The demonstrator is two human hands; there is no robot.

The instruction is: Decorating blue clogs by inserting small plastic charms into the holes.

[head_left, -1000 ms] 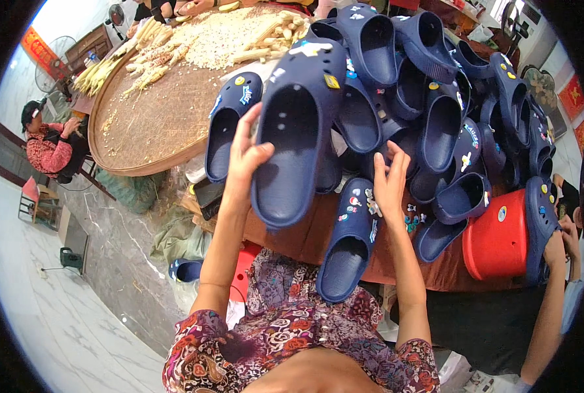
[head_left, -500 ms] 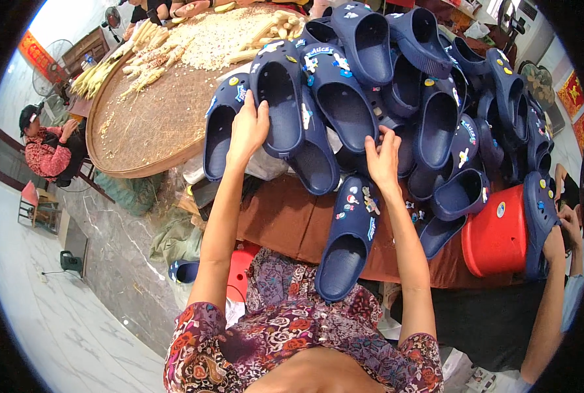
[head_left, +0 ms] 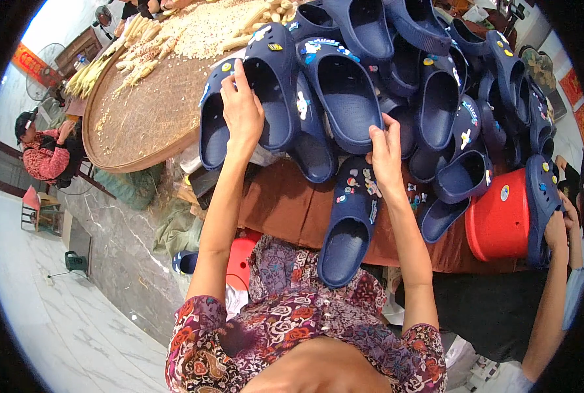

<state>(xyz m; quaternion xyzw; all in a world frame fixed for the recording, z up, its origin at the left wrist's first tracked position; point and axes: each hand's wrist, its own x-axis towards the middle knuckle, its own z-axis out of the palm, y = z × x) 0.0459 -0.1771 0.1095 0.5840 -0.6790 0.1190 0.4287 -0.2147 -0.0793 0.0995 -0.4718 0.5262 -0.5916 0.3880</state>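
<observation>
Several navy-blue clogs with small charms lie heaped in front of me. My left hand [head_left: 243, 111] is among the clogs at the left of the heap, its index finger stretched out. It touches the side of a clog [head_left: 275, 111], and another clog [head_left: 213, 141] lies just left of it. My right hand [head_left: 386, 157] grips the heel rim of a wide-looking clog [head_left: 349, 105] with charms on its strap, thumb on the rim. Nearer to me, between my forearms, a single clog [head_left: 346, 242] points its toe away, apart from both hands.
A round woven tray [head_left: 135, 124] with corn kernels and cobs stands at the far left. Right of the heap is a red bucket [head_left: 498, 223]; another person's hand [head_left: 555, 229] holds a clog [head_left: 539, 183] beside it. A seated person [head_left: 43, 154] is at the left.
The view has shifted slightly. The clog in my right hand has come a little closer and looks larger. My left hand and the clog beside it have moved slightly left.
</observation>
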